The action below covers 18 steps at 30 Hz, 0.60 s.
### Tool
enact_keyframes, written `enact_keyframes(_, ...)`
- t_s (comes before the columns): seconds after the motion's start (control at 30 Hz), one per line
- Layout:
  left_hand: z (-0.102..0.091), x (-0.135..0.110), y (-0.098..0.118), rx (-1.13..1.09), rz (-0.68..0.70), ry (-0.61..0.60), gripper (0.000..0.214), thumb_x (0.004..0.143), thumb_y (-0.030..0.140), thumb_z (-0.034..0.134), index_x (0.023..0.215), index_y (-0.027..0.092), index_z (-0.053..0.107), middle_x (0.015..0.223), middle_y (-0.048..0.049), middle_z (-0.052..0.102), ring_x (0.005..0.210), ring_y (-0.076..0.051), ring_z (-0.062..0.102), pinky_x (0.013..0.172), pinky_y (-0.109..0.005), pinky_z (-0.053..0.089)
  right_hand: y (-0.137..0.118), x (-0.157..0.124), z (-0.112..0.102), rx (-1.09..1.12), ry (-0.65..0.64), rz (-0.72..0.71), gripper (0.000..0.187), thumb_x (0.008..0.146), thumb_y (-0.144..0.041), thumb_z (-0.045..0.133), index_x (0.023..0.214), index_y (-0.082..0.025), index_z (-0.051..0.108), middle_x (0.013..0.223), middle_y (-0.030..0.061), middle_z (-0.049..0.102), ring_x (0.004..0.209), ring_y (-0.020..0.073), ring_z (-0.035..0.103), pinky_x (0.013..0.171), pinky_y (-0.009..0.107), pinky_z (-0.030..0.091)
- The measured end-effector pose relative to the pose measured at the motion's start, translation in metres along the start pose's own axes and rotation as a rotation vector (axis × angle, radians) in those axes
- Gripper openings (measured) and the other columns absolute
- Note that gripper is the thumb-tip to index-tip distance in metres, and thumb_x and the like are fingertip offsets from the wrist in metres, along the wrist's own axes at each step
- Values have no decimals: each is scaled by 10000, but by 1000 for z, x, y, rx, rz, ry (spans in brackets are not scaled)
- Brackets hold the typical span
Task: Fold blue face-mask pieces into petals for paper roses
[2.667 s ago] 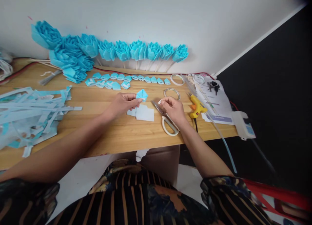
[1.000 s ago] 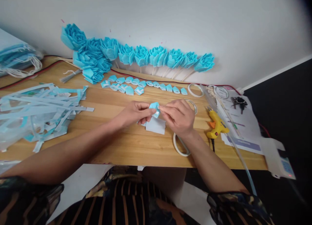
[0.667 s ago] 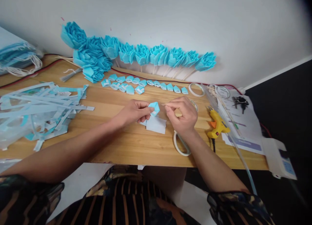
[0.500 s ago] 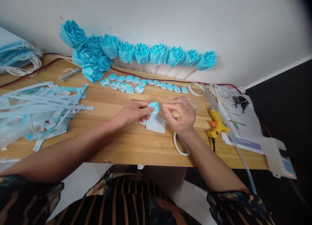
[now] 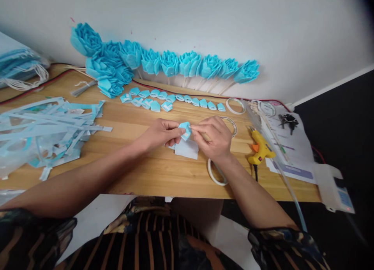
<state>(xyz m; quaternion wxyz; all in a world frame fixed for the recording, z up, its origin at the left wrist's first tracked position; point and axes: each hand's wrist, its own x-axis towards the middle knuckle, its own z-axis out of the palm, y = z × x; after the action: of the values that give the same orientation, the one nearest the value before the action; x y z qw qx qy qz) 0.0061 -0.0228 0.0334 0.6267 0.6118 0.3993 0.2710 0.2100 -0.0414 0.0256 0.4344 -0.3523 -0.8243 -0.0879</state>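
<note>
My left hand pinches a small folded blue petal just above the wooden table. My right hand is closed in a pinch with its fingertips pressed on the right side of the same petal. Under the two hands lies a pale blue cut sheet. White-handled scissors lie below my right wrist, partly hidden by it.
A row of folded blue petals and blue paper flowers line the wall. A pile of cut strips sits left. Tape rings, a yellow glue gun, papers and keys lie right.
Earlier my right hand rested on the scissors; it has come over to the petal, drew back briefly in a pinch, and now presses on the petal again. The view has shifted slightly.
</note>
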Motion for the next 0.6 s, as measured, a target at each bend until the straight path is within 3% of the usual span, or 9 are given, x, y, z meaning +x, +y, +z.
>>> enact_keyframes(0.6,0,2,-9,-68,33,2,338,820,428,672,641,145,623,564,9,573,490,-58,475,466,-183,361,1,3,-1,104,-112,-21,143,886,-169,599,935,-228,720,835,31,711,750,165,621,677,326,497)
